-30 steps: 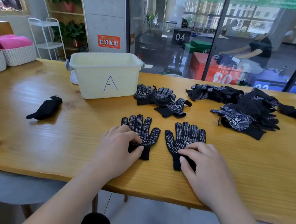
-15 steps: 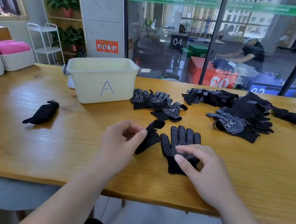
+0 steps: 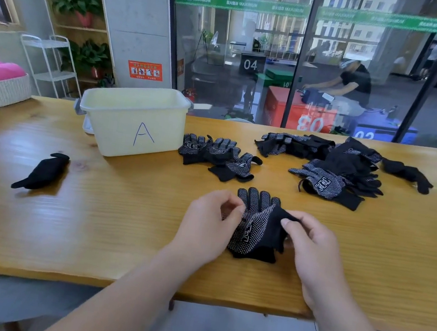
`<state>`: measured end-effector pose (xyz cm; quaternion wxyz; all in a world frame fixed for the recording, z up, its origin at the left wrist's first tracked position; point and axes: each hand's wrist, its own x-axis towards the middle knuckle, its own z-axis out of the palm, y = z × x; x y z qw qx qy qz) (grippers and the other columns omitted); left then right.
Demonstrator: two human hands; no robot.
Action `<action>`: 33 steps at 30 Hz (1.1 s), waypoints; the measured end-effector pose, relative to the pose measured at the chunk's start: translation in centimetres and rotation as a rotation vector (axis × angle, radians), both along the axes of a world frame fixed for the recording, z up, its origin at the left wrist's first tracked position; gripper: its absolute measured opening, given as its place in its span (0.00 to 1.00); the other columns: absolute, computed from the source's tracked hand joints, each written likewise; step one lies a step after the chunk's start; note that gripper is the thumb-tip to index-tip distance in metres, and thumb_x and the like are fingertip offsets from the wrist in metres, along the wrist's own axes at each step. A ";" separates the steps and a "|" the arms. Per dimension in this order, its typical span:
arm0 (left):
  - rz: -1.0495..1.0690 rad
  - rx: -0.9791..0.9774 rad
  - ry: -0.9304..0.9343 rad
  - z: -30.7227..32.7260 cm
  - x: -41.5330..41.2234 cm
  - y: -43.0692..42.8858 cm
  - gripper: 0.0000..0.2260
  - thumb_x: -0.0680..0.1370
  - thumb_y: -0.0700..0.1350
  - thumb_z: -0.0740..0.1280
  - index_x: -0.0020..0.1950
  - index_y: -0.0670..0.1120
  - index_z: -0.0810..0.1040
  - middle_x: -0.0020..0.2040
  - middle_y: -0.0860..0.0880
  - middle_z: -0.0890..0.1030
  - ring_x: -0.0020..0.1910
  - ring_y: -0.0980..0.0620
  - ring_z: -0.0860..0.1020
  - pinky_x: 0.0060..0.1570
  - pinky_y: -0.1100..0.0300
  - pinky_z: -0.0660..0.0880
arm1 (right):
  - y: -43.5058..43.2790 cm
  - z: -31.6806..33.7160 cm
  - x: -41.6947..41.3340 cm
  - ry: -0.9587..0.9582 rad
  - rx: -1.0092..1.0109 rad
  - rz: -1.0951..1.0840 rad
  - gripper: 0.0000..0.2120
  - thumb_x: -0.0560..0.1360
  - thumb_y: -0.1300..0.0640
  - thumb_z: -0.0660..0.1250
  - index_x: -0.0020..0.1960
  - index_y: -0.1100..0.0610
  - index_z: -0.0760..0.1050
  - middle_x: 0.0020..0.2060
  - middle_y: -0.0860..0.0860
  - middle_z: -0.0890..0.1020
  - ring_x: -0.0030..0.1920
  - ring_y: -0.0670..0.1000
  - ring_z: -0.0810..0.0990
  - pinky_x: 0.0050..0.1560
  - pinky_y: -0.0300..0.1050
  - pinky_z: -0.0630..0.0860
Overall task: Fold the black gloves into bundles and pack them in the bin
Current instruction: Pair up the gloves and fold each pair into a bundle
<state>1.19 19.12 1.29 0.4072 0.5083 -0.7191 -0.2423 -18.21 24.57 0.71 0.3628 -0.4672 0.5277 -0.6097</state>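
Head view: at centre frame, left hand (image 3: pixel 209 222) and right hand (image 3: pixel 310 245) both pinch a stacked glove pair (image 3: pixel 257 226) on the table (image 3: pixel 117 220). Cream bin (image 3: pixel 135 120) sits upper left of centre, loose gloves (image 3: pixel 334 169) upper right, one rolled bundle (image 3: pixel 41 171) far left.

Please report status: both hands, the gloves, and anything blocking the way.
Left hand and right hand both pinching stacked glove pair on table. Bin far left, path clear. Loose gloves waiting.
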 end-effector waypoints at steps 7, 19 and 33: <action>-0.165 -0.035 -0.489 -0.6 3.0 -1.4 0.26 0.84 0.62 0.65 0.80 0.56 0.69 0.75 0.57 0.74 0.74 0.54 0.71 0.79 0.48 0.64 | -0.6 0.4 -0.5 -0.316 0.056 -0.184 0.15 0.83 0.61 0.63 0.44 0.50 0.85 0.45 0.51 0.88 0.47 0.50 0.84 0.47 0.48 0.78; -0.154 -0.115 -0.705 -1.8 4.9 -1.7 0.36 0.79 0.76 0.53 0.82 0.58 0.65 0.83 0.60 0.63 0.84 0.55 0.54 0.84 0.45 0.49 | -2.9 1.9 -5.2 -0.053 0.275 -0.185 0.04 0.85 0.55 0.67 0.58 0.51 0.81 0.51 0.54 0.87 0.44 0.53 0.84 0.35 0.46 0.80; -0.112 -0.099 -0.578 -1.7 5.9 -2.5 0.41 0.75 0.79 0.60 0.82 0.58 0.65 0.81 0.59 0.64 0.84 0.55 0.53 0.84 0.46 0.53 | -2.6 12.4 -4.6 0.430 -0.062 0.180 0.12 0.77 0.55 0.77 0.60 0.49 0.85 0.52 0.46 0.89 0.54 0.47 0.87 0.50 0.45 0.77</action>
